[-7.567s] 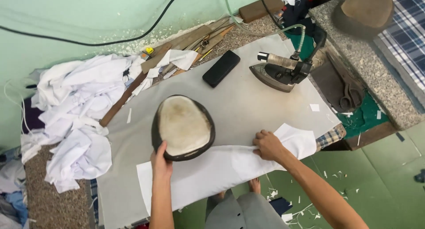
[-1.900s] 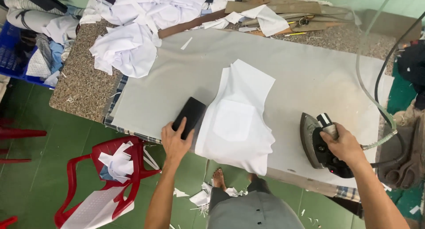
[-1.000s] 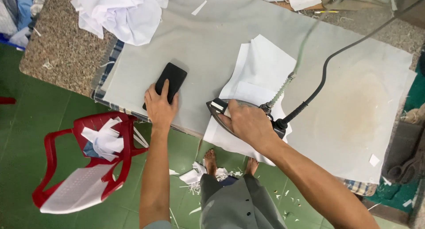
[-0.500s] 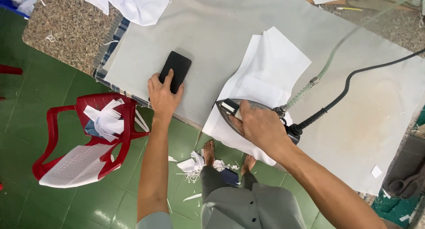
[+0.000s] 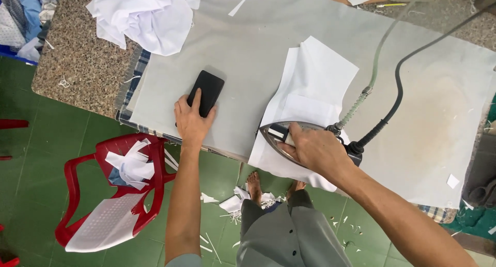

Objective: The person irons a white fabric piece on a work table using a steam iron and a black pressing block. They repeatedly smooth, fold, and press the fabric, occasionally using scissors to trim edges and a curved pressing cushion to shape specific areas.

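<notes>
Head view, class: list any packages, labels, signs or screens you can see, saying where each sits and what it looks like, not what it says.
Phone: the only screen, flat on the grey pressing cloth left of the white fabric, under the left hand; black rounded rectangle, dark.
No packages, signs or labels visible.

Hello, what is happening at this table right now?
A person stands at a padded table and irons. The right hand grips an iron that rests on a folded white fabric piece near the table's front edge. The left hand lies on a black phone flat on the table. A heap of white cloth sits at the far left, and a red plastic chair with scraps stands on the green floor.
</notes>
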